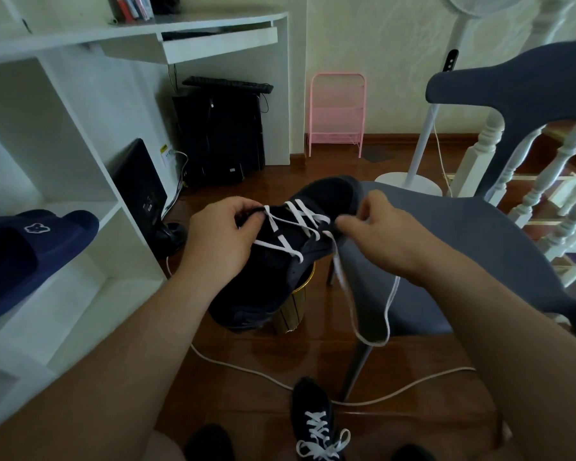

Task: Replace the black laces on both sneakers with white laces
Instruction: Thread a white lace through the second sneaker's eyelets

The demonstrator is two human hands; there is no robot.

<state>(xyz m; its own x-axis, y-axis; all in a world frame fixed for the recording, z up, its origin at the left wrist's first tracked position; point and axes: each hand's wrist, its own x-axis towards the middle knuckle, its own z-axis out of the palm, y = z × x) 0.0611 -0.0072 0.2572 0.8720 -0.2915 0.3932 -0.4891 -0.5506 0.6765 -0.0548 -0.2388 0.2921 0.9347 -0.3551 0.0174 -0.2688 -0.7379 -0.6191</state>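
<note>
A black sneaker [326, 194] is held in the air between my hands, toe pointing away, above a gold bin. A white lace [305, 216] crosses its upper eyelets. My left hand [218, 236] grips the sneaker's left side and pinches the lace at an eyelet. My right hand [384, 232] pinches the other lace end at the right side; a long loop of that lace [371, 341] hangs down below it. The second black sneaker [313, 404], laced in white, stands on the floor at the bottom.
A grey-blue chair [463, 261] stands right of the sneaker. The gold bin [291, 309] sits under it. White shelves [90, 181] hold a navy slipper [30, 247] at left. A white cable [246, 371] runs across the wooden floor. A fan base, pink rack and stair railing stand behind.
</note>
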